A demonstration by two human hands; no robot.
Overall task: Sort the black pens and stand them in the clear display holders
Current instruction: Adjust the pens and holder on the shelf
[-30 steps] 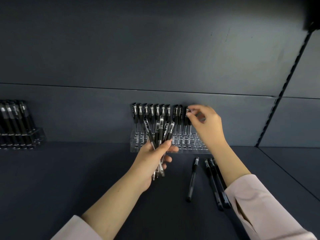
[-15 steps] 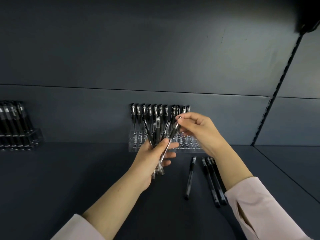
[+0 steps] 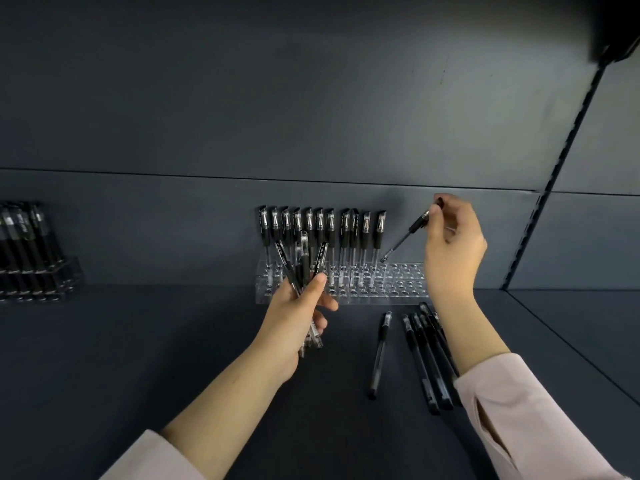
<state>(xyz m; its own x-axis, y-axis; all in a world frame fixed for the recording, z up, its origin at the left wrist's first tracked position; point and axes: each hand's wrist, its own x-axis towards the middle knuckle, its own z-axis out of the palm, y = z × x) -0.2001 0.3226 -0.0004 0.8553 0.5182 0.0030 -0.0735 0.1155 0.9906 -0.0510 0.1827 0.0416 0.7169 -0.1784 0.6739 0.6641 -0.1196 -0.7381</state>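
Observation:
A clear display holder [image 3: 398, 282] stands at the back of the dark shelf, with a row of several black pens [image 3: 320, 233] upright in its rear holes. My left hand [image 3: 294, 313] grips a bunch of black pens [image 3: 304, 261] in front of the holder's left half. My right hand [image 3: 453, 244] pinches a single black pen [image 3: 405, 235] by its cap end; the pen tilts, its tip just above the free holes right of the standing row. Several loose black pens [image 3: 420, 358] lie on the shelf near my right forearm.
A second holder full of black pens [image 3: 27, 251] stands at the far left. The dark shelf surface [image 3: 138, 358] runs under my arms, backed by a dark wall panel. A slotted upright rail [image 3: 554, 174] rises at the right.
My right hand drew one pen out of the bunch in my left hand and carried it up and to the right, over the holder's free holes. The left hand has hardly moved.

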